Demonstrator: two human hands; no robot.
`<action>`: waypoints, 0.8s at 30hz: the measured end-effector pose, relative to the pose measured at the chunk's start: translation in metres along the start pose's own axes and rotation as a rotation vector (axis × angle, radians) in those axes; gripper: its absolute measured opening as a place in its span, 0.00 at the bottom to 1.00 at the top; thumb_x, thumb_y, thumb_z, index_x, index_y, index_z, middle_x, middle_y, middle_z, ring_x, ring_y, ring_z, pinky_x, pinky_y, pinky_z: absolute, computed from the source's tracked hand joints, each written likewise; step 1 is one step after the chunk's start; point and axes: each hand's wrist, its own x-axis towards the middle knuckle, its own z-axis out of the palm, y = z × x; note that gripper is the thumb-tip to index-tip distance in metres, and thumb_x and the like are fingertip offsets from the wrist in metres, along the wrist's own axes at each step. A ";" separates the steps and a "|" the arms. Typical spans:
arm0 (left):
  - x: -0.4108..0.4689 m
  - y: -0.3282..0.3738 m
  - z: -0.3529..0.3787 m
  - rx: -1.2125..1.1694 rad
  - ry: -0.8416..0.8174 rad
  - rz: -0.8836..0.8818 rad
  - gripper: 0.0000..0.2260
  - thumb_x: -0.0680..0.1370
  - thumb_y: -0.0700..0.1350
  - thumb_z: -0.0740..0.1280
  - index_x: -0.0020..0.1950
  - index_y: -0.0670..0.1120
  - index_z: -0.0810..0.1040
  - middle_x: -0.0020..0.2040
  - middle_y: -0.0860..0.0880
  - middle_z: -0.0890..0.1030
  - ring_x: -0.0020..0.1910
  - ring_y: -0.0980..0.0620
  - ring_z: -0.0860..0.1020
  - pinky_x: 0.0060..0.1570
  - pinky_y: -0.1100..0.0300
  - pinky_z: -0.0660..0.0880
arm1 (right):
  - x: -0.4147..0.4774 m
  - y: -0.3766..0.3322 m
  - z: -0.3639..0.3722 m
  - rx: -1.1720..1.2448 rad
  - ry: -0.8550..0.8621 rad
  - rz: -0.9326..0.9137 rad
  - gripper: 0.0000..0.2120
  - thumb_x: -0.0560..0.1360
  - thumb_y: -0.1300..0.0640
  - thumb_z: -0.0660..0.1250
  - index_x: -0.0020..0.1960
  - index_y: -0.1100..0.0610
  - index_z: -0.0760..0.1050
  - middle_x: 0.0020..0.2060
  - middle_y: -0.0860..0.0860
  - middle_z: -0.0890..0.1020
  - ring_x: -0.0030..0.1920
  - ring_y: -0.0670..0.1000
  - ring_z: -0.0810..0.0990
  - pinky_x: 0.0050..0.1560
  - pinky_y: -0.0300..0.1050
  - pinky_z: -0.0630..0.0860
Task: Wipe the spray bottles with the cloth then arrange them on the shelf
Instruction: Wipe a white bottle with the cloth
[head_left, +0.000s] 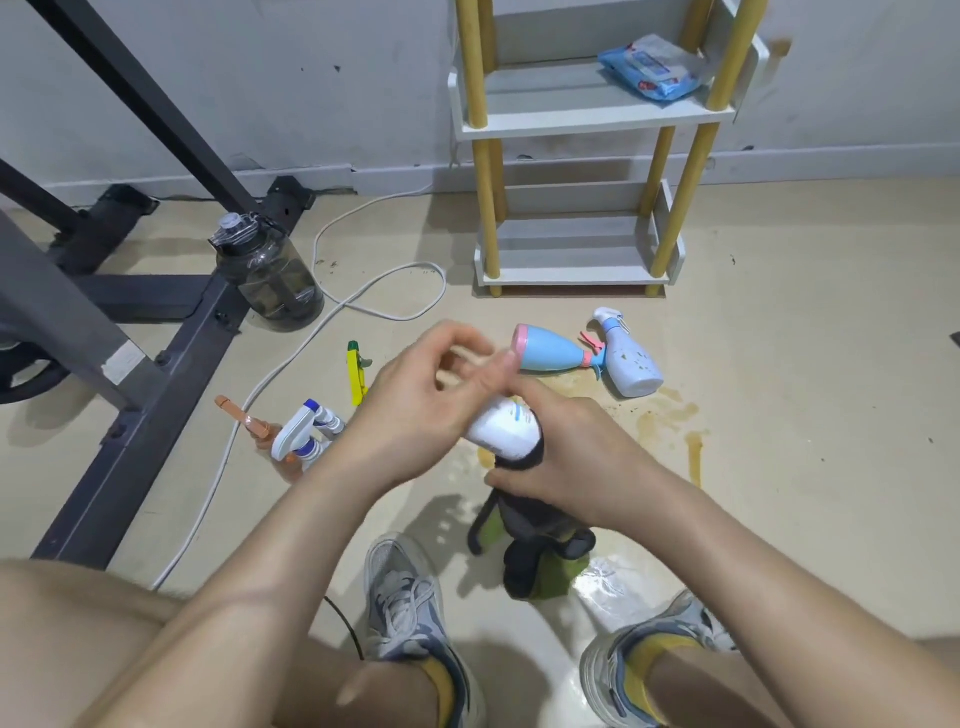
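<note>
White spray bottle (501, 431), blue-marked, before the shelf (571, 126).
I see left grip (415, 400) curled round its top; right grip (571, 457) clamps dark cloth (524, 519) round its base.

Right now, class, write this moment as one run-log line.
stage: wiping | left hand: grips white bottle | right hand: wraps dark cloth round its base | shelf: no bottles yet

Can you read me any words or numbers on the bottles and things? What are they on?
Nothing here is clear enough to read.
Blue plastic packet on the white shelf: printing too blurred.
White plastic bottle in the dark cloth: blue marks, too blurred.
Pale spotted spray bottle on the floor: no letters visible.
</note>
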 end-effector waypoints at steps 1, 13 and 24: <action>0.001 0.002 -0.001 0.135 -0.006 -0.085 0.21 0.75 0.69 0.60 0.45 0.52 0.79 0.33 0.53 0.81 0.34 0.52 0.80 0.34 0.58 0.73 | -0.002 -0.003 0.001 -0.081 0.020 -0.009 0.32 0.67 0.41 0.74 0.67 0.47 0.67 0.46 0.49 0.83 0.46 0.54 0.79 0.47 0.53 0.76; -0.004 0.001 -0.015 -0.252 -0.200 -0.060 0.08 0.70 0.44 0.75 0.48 0.46 0.85 0.33 0.51 0.81 0.30 0.55 0.76 0.32 0.65 0.73 | -0.003 0.011 -0.028 0.656 -0.027 0.258 0.34 0.70 0.31 0.63 0.31 0.62 0.63 0.29 0.55 0.62 0.30 0.56 0.59 0.32 0.51 0.57; -0.009 0.000 0.027 -0.538 0.285 -0.089 0.11 0.76 0.39 0.71 0.58 0.42 0.78 0.43 0.43 0.84 0.36 0.54 0.81 0.31 0.68 0.75 | 0.009 -0.041 0.004 1.555 0.703 0.392 0.16 0.81 0.50 0.63 0.65 0.56 0.78 0.58 0.50 0.82 0.59 0.51 0.80 0.64 0.49 0.75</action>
